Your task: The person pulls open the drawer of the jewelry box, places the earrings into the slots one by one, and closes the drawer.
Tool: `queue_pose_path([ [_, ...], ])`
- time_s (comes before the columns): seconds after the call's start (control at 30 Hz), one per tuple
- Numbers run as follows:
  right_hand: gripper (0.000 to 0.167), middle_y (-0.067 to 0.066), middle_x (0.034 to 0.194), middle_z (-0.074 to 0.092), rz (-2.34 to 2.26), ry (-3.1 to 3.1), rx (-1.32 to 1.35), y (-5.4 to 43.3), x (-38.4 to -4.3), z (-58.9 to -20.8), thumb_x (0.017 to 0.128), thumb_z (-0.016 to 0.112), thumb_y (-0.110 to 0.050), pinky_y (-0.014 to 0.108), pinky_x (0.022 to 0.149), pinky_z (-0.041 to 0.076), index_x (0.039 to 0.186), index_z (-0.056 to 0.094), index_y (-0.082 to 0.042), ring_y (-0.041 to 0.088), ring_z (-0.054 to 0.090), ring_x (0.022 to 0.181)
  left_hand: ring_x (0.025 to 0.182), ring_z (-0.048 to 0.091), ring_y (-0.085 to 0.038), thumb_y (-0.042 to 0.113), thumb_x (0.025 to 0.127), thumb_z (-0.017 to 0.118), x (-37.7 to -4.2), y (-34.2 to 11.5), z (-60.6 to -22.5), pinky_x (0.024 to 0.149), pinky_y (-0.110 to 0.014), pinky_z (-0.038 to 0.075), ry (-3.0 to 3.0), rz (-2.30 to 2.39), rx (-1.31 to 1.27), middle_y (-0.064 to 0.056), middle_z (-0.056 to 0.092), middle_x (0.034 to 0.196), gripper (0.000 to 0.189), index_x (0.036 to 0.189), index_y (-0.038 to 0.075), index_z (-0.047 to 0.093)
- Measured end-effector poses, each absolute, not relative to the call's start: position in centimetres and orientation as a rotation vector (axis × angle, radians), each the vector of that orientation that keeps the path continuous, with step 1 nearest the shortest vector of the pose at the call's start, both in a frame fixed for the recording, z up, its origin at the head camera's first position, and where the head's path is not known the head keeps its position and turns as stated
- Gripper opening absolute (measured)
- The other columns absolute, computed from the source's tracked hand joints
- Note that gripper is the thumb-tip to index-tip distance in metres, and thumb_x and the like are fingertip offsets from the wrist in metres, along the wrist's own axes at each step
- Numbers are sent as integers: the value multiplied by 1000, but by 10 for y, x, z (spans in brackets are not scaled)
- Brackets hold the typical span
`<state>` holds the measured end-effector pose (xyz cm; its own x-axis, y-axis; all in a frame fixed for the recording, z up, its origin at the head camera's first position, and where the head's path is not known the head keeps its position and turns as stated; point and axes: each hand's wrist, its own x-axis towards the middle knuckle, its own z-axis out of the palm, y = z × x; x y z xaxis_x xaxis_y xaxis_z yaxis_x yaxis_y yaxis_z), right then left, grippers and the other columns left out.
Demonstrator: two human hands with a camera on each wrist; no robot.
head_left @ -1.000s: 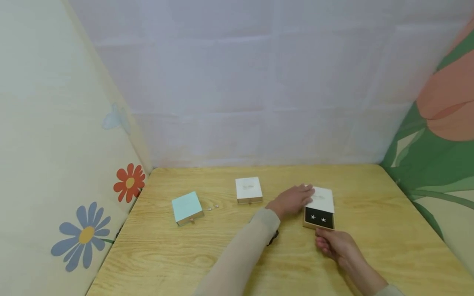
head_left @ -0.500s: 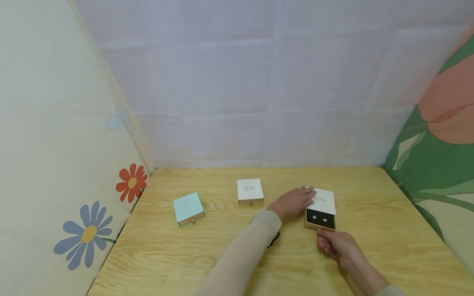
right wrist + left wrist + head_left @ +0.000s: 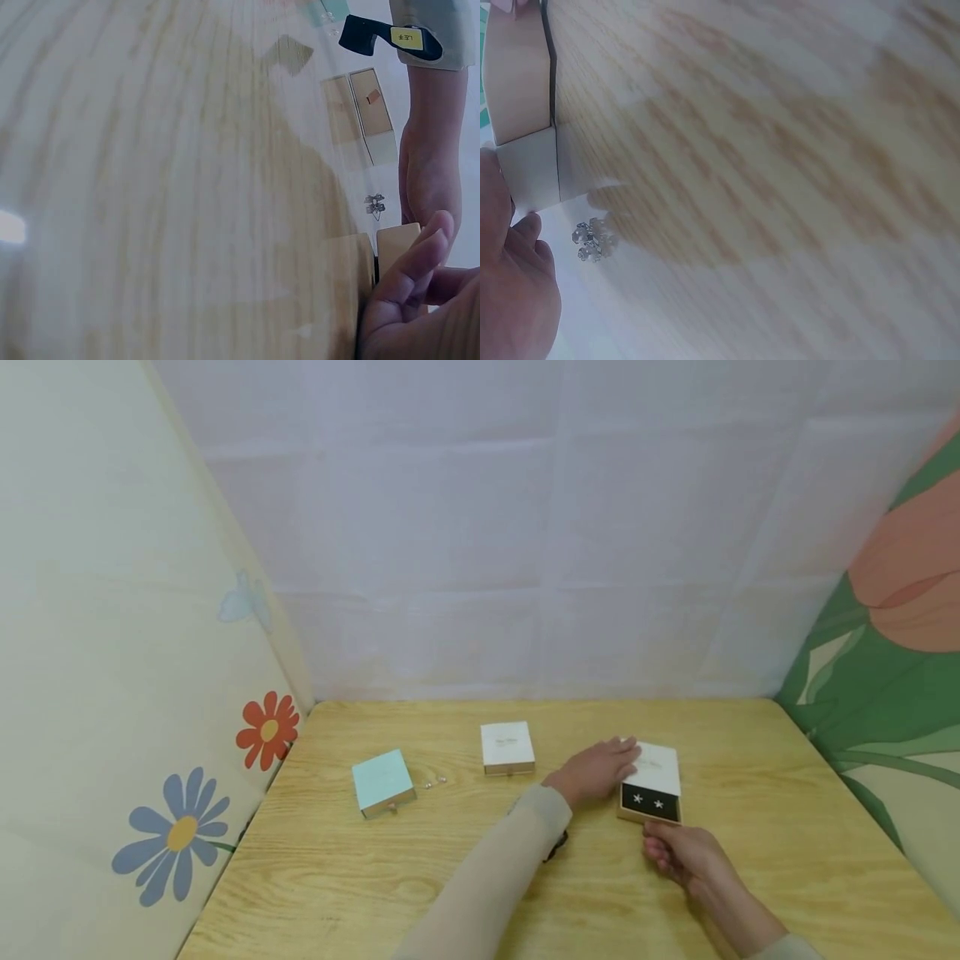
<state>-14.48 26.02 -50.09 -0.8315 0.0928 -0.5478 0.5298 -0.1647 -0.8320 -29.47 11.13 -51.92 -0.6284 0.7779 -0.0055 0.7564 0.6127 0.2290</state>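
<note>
A white jewelry box (image 3: 660, 764) sits at the right of the table, its drawer (image 3: 649, 817) partly out. Two star-shaped earrings (image 3: 658, 804) rest on the drawer's black pad. My left hand (image 3: 596, 770) holds the sleeve at its left edge, fingers over the top. At the drawer's front, my right hand (image 3: 690, 856) pinches with thumb and bent index finger; the pull itself is hidden. In the left wrist view, a pair of sparkling earrings (image 3: 591, 238) lies on the table beside the box. These loose earrings (image 3: 375, 204) also show in the right wrist view.
Another white box (image 3: 507, 747) stands near the table's middle, shut. Farther left is a turquoise box (image 3: 383, 781) with a small pull tab. Two small earrings (image 3: 435, 782) lie beside it. Walls with painted flowers (image 3: 182, 833) flank the wooden table (image 3: 360, 877).
The drawer has slid slightly into its sleeve, with less of the black pad showing. My left hand keeps its place on the sleeve, and the head view has shifted a little.
</note>
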Motion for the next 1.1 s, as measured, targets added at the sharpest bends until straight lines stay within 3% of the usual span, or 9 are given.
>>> queue_pose_path([
  [1.1,19,-1,67,70,-2056,1842,726,262,-152,-500,100,60,-12,16,53,51,85,71,-7,6,64,59,155,10,-9,47,110,14,-292,113,-521,125,-23,8,2750,255,1289,12,9,169,55,162,29,14],
])
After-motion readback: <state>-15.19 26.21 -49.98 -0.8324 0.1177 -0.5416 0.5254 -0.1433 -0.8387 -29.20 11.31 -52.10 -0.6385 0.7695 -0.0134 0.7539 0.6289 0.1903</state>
